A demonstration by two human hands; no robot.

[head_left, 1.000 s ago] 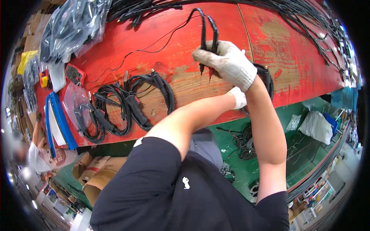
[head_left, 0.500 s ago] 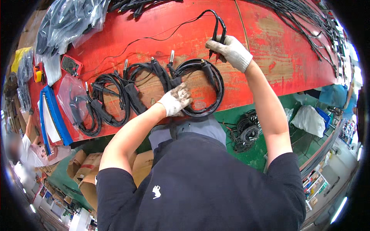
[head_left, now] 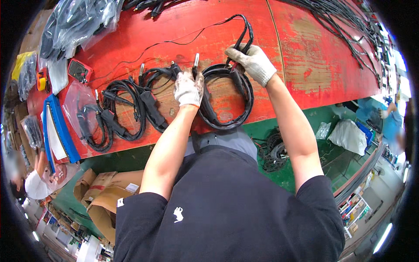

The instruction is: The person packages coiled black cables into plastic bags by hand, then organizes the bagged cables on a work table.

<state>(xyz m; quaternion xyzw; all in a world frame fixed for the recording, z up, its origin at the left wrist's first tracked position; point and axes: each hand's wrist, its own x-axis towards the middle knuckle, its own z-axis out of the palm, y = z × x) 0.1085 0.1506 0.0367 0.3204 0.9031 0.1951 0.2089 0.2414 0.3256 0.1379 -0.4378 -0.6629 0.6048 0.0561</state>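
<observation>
The black cable ring [head_left: 249, 98] lies at the table's [head_left: 312, 83] front edge; a pull toward six o'clock could drop it. At one o'clock, the right hand [head_left: 257, 65] grips black wires [head_left: 250, 35]; a tug could snag them. The left hand [head_left: 188, 90] curls at ten; I can't tell its grip. More rings [head_left: 152, 107] crowd nine; open table lies at three.

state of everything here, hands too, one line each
left hand, touching rightmost cable, grip partly hidden
right hand, closed on test leads
test leads, held, bent in a loop
rightmost cable, coiled
left cables, coiled
meter, face up, reading unclear
carton, open
table, paint worn
</observation>
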